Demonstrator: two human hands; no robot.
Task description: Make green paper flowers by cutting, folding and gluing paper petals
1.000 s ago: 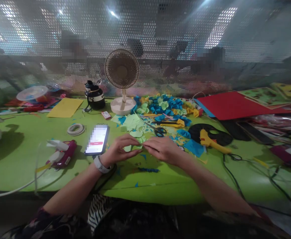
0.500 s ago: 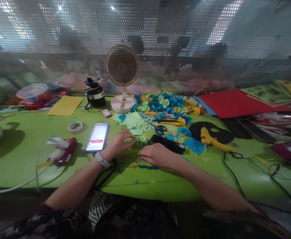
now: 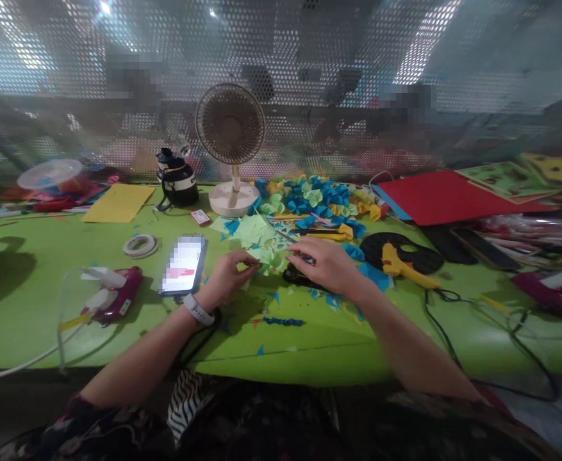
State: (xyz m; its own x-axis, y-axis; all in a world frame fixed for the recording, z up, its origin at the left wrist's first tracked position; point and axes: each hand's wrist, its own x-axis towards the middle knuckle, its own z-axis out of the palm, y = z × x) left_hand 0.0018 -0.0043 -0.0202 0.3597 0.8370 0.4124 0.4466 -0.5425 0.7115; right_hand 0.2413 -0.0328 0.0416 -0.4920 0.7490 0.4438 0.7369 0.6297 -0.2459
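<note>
The thumb and fingers of my left hand [image 3: 232,274] are pinched together at the left edge of a light green folded paper flower [image 3: 272,258]. My right hand [image 3: 331,264] curls over the handles of a pair of scissors [image 3: 286,236]; their blades point up and left, and the handles are mostly hidden under my fingers. Beneath that hand lies a black stapler [image 3: 296,276], largely covered. A short twisted blue strip [image 3: 283,321] rests on the green table [image 3: 338,358] nearer to me.
Paper flowers [image 3: 316,195] are heaped behind the hands, beside a fan [image 3: 232,198]. A phone [image 3: 183,266], tape roll [image 3: 140,245] and power strip [image 3: 120,298] lie left. To the right are a yellow glue gun [image 3: 408,269], its cord, and red sheets [image 3: 454,195].
My right hand has moved up and right, from beside the stapler onto the scissors' handles. My left hand's fingers have drawn closer together by the green flower. The view has shifted slightly.
</note>
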